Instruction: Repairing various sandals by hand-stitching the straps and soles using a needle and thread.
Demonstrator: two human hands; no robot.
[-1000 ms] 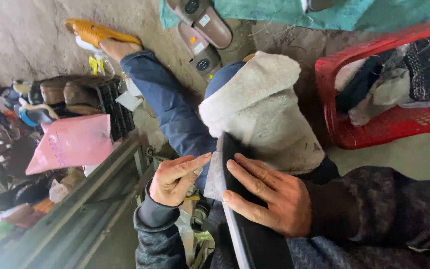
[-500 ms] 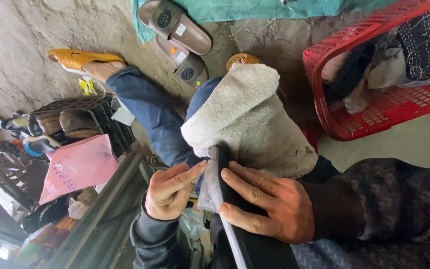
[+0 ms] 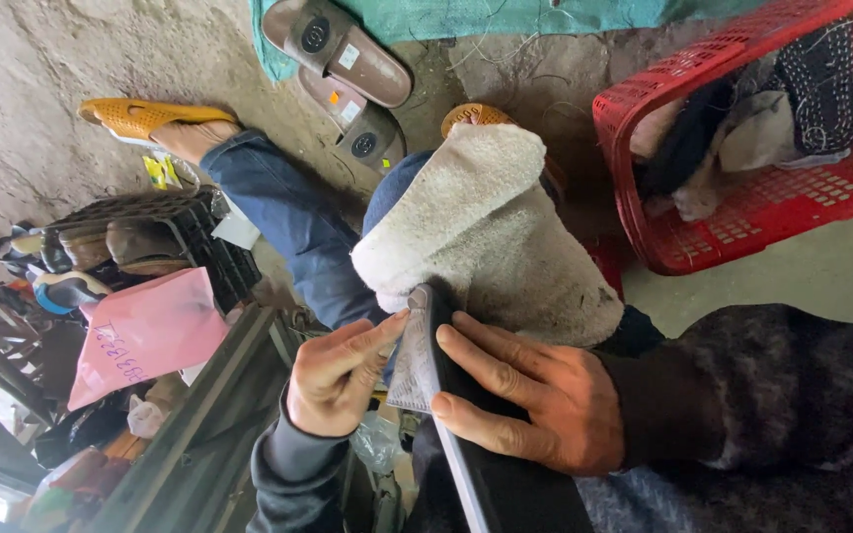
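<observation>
A long dark shoe sole with a grey edge lies across my lap, its tip on a white fleecy cloth draped over my knee. My right hand lies flat on the sole's dark face, fingers spread and pressing it down. My left hand sits at the sole's left edge, thumb and fingers touching the grey textured rim. My legs in blue jeans stretch out, with yellow sandals on my feet.
A red plastic basket holding dark and light cloth pieces stands at the right. A pair of brown slides lies on a teal sheet ahead. On the left are a black crate of shoes, a pink bag and a metal frame.
The view has shifted, so everything sits lower and more to the right. My hands stay on the sole, the left fingers sliding slightly along its edge.
</observation>
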